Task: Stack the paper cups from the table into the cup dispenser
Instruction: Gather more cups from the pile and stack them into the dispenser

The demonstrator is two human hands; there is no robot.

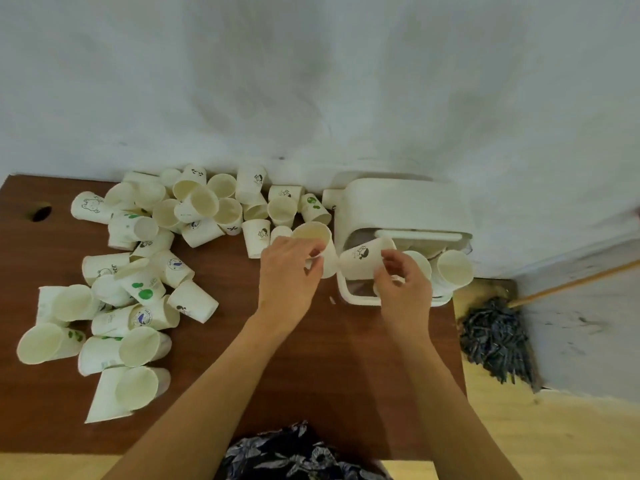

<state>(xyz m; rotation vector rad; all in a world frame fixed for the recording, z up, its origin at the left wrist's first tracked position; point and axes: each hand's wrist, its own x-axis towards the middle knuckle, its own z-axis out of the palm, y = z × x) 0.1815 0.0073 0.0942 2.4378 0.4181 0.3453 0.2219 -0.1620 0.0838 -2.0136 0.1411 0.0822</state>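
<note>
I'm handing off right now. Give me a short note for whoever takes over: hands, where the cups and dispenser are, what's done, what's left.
Left hand grips one paper cup just left of the cup dispenser.
Right hand holds a printed cup at the dispenser's open front.
Dispenser stands at the table's back right, by the wall; cups already sit in its right side.
Done: some cups loaded.
Left: the two held cups, then the loose pile spread over the table's left and back, most lying on their sides.
</note>
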